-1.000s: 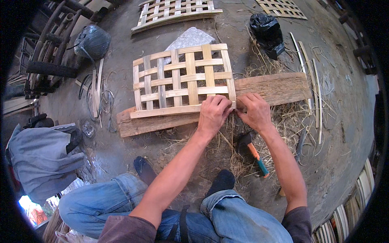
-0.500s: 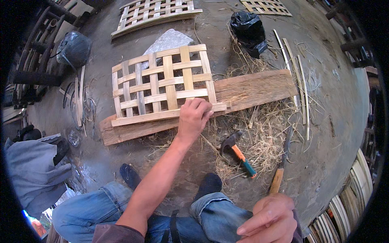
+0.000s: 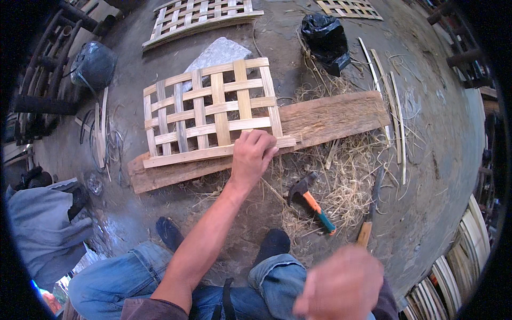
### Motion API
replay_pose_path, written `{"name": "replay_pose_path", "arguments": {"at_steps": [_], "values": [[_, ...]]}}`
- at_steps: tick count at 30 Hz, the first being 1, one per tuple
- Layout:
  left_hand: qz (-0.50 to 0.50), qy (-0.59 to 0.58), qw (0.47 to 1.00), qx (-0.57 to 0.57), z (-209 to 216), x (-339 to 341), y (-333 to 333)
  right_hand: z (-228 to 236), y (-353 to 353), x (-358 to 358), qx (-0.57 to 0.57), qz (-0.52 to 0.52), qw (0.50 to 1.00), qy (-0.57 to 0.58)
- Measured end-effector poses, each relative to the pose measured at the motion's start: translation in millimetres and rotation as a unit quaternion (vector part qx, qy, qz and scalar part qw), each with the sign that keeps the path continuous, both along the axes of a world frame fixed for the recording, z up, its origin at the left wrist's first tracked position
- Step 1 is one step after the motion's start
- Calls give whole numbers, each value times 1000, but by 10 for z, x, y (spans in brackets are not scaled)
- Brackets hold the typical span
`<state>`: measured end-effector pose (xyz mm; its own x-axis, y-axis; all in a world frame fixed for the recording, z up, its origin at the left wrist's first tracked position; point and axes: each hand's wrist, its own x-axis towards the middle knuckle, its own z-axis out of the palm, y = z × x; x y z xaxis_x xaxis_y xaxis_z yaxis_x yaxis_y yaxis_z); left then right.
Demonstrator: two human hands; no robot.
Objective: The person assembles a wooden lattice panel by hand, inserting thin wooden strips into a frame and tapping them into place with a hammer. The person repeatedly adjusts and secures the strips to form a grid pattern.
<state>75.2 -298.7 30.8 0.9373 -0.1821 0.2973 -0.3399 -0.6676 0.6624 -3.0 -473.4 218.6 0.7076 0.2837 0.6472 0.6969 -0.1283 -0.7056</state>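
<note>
A woven lattice panel (image 3: 217, 124) of flat pale wooden strips lies partly on a rough brown plank (image 3: 336, 118). My left hand (image 3: 252, 154) is closed around the panel's near edge, toward its right corner, with the fingertips curled over the bottom strip. Low at the right, my right hand (image 3: 341, 285) is raised above my knee and smeared by motion, so I cannot make out its fingers or anything in them. Between the hands and beyond, a claw hammer (image 3: 312, 204) with an orange and teal handle rests on wood shavings. A long knife (image 3: 372, 208) with a wooden handle lies right of it.
Loose shavings (image 3: 346, 186) cover the floor around the hammer. A black plastic bag (image 3: 325, 42) stands beyond the plank, beside long thin strips (image 3: 398, 128). A pale stone (image 3: 221, 53) sits behind the panel. Another lattice panel (image 3: 202, 21) lies farther back. Grey cloth (image 3: 45, 229) is at left.
My right hand has shifted slightly left and up, and now blurs. My left hand keeps its place on the panel's edge. The whole view has shifted a little.
</note>
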Motion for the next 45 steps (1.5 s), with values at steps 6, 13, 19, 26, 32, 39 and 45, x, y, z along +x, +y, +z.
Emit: {"name": "replay_pose_path", "arguments": {"at_steps": [6,13,19,26,32,39,45], "values": [[6,-8,1000,-5,-12,0,83,-1400,-72,899,-68,-119,941,311],[14,19,1000,-11,-5,2,73,-2003,-109,1077,-87,-79,934,336],[17,15,1000,-14,-22,-7,90,-1917,-52,1083,-150,-75,949,268],[19,24,999,-8,-33,-5,86,-1915,-20,1064,-175,-87,957,215],[24,27,999,-7,-25,-5,80,-1921,-20,1066,-188,-86,961,184],[24,25,999,-3,-25,-4,81,-1922,-2,1062,-205,-92,966,129],[28,10,1000,2,-35,-7,76,-1937,5,1045,-231,-103,964,80]]}}
